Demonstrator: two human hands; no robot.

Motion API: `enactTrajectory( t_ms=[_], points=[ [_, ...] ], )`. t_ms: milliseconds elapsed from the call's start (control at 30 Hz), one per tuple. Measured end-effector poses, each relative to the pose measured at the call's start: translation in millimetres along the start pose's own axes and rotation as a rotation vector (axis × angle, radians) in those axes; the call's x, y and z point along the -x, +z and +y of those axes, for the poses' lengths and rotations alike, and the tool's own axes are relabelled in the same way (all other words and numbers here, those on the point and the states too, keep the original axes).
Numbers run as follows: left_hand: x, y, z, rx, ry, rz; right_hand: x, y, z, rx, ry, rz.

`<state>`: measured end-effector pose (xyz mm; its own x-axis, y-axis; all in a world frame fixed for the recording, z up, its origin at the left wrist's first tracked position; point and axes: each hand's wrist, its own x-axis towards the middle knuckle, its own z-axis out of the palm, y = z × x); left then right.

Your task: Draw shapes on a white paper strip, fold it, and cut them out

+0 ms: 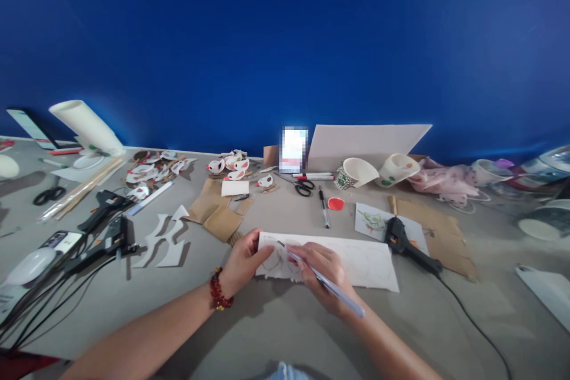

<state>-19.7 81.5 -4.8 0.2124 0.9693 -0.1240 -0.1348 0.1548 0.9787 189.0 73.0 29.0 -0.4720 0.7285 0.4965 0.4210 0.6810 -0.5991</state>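
A white paper strip (pixel 369 261) with faint outlines drawn along it lies in front of me, its lower edge torn. My left hand (pixel 247 261) grips the strip's left end, thumb on top and the other fingers partly hidden. In my right hand (pixel 323 270) is a slim lavender-grey pen (pixel 341 295), pinched near its tip. That tip rests at the drawn outline close to my left thumb. Folded brown cardboard (pixel 222 222) is just beyond my left hand.
Black glue guns (pixel 407 243) lie on both sides, their cords trailing forward. Beyond the paper are scissors (pixel 305 188), a black pen (pixel 323 208), a red paper piece (pixel 336 203), paper cups (pixel 354 173) and small white bird cutouts (pixel 236 165). A phone (pixel 293 149) stands against the blue wall.
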Motion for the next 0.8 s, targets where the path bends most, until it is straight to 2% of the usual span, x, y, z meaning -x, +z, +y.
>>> enactTrajectory(
  t_ms=[267, 467, 800],
  points=[
    [0.4, -0.6, -4.4, 0.019, -0.021, -0.002, -4.4, -3.4, -2.6, 0.015, -0.023, -0.036],
    [2.1, -1.4, -8.1, 0.018, 0.005, -0.076, -5.8, -10.9, -1.5, 0.020, -0.025, -0.101],
    [2.7, 1.5, 2.9, -0.096, 0.027, -0.073, -5.9, -11.1, -5.8, 0.018, -0.013, -0.105]
  ],
)
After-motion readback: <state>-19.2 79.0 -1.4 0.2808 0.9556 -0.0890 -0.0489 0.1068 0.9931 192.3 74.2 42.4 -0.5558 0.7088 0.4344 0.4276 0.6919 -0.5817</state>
